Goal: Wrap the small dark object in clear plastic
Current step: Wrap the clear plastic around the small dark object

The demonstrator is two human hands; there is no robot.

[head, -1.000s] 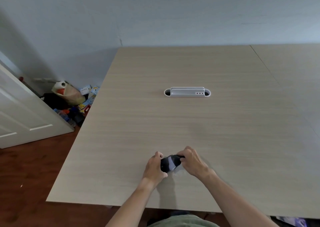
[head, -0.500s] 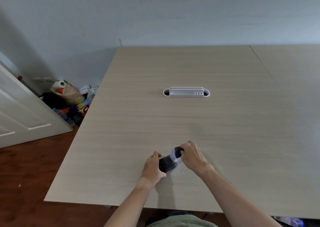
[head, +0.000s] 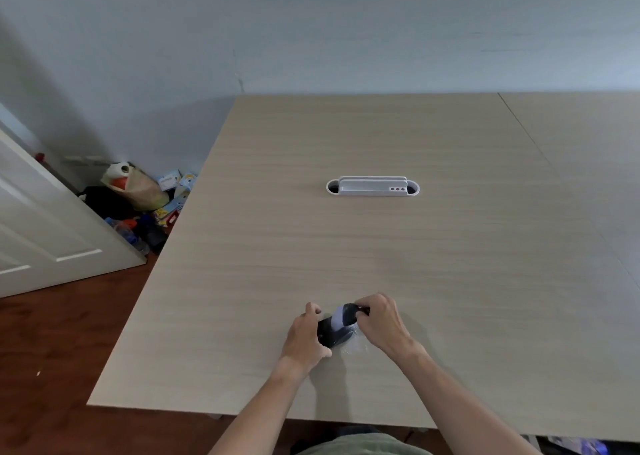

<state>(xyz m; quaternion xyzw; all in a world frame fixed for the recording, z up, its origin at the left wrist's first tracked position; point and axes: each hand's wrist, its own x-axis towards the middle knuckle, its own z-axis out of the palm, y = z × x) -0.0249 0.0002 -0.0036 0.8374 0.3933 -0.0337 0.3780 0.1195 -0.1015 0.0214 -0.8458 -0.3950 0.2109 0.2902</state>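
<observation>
A person's left hand point(head: 304, 336) clasps a small dark rounded object point(head: 335, 330) near the pale wood worktop's point(head: 381, 246) front edge, while the right hand point(head: 382, 319) pinches thin clear plastic point(head: 355, 347) over its top. The object looks light and rigid, the film clingy and easily torn; holding it by the ends seems safest.

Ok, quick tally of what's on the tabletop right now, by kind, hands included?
Hands: 2, left hand and right hand
Small dark object: 1
Clear plastic: 1 piece, partly under the object
White cable grommet tray: 1, set in the table
Total: 5
</observation>
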